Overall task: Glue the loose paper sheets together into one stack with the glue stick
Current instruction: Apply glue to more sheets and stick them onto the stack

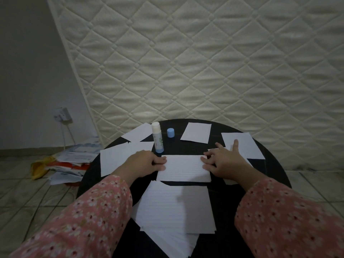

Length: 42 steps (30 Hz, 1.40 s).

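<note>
A lined white paper sheet (183,169) lies in the middle of the round black table (275,164). My left hand (144,163) presses its left edge with the fingers. My right hand (223,161) presses its right edge with spread, fairly straight fingers. An uncapped glue stick (157,137) stands upright just behind my left hand, and its blue cap (170,132) sits to the right of it. Several other loose sheets lie around: a stack near me (175,207), one at the back (196,132), one at the right (243,144), some at the left (115,161).
A quilted white mattress (204,58) leans upright behind the table. A pile of papers and books (72,162) sits on the tiled floor at the left, under a wall socket (62,113) with a cable.
</note>
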### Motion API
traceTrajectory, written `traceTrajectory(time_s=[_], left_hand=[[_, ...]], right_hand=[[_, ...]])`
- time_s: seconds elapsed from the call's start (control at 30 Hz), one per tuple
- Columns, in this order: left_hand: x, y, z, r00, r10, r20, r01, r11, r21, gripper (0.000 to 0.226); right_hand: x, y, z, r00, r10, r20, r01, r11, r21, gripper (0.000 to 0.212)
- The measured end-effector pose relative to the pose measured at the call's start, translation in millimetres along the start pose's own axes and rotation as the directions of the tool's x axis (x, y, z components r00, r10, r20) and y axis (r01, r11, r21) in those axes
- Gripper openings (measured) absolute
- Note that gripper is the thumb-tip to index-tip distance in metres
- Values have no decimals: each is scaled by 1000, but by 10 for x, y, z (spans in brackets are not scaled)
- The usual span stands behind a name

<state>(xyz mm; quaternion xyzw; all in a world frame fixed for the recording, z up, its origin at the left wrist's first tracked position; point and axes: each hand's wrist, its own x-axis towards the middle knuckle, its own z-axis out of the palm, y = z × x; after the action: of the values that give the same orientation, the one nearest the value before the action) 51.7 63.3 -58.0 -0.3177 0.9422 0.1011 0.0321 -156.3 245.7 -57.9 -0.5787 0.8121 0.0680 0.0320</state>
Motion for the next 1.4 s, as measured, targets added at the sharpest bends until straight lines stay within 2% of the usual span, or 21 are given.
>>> traceTrajectory(time_s=[0.1,0.23,0.4,0.5,0.53,0.6,0.67,0.7,0.8,0.9,1.0,1.2,1.27,1.3,1.33,1.4], left_hand=[[11,-15,-52,996,-18,92,18,1000,8,50],[-9,-19,-91,990,4,142,-2,1000,-14,62],[-48,-20,-109,993,43,110,-37,998,-55,63],[-68,13,-152,999,53,6,-52,996,-76,53],[-72,45,-163,995,81,-58,-86,993,-82,48],[-97,191,-157,975,140,-174,-161,980,-118,41],[-133,409,-79,964,164,-210,-188,977,-104,49],[-133,501,-15,964,184,-194,-200,977,-68,56],[-77,592,88,976,214,-49,-212,976,53,68],[-47,437,12,985,155,78,-157,987,19,71],[-55,266,-10,986,126,111,-120,991,-63,74],[-41,84,-20,990,100,95,-90,990,-111,78],[-44,85,-6,995,96,38,-89,983,-160,71],[-38,93,3,996,78,-52,-88,968,-236,61],[-35,105,4,983,21,-183,-84,937,-340,47],[1,109,-32,881,-212,-422,-46,850,-524,23]], right_hand=[[-38,5,-4,998,-19,54,24,996,-82,56],[-98,-3,-23,996,-23,91,31,996,-88,70],[-143,-10,8,995,-22,101,15,997,74,75],[-131,-19,11,996,-17,93,1,987,163,76],[-127,-26,7,998,-18,60,6,984,179,76],[-112,-67,-2,994,-17,-107,40,975,216,72],[-84,-164,-2,966,-23,-259,100,953,287,68],[-67,-224,6,965,-45,-259,126,944,305,68],[-2,-329,101,992,-113,-55,121,975,187,68],[-3,-277,105,991,-100,83,89,988,123,66],[-32,-260,98,991,-69,118,55,991,120,70],[-53,-264,93,996,41,82,-49,994,99,89],[-62,-251,72,999,38,33,-43,986,160,88],[-64,-236,60,999,45,-4,-43,981,187,86],[-57,-219,47,997,57,-43,-48,980,195,83],[-31,-197,25,992,91,-91,-77,986,147,83]])
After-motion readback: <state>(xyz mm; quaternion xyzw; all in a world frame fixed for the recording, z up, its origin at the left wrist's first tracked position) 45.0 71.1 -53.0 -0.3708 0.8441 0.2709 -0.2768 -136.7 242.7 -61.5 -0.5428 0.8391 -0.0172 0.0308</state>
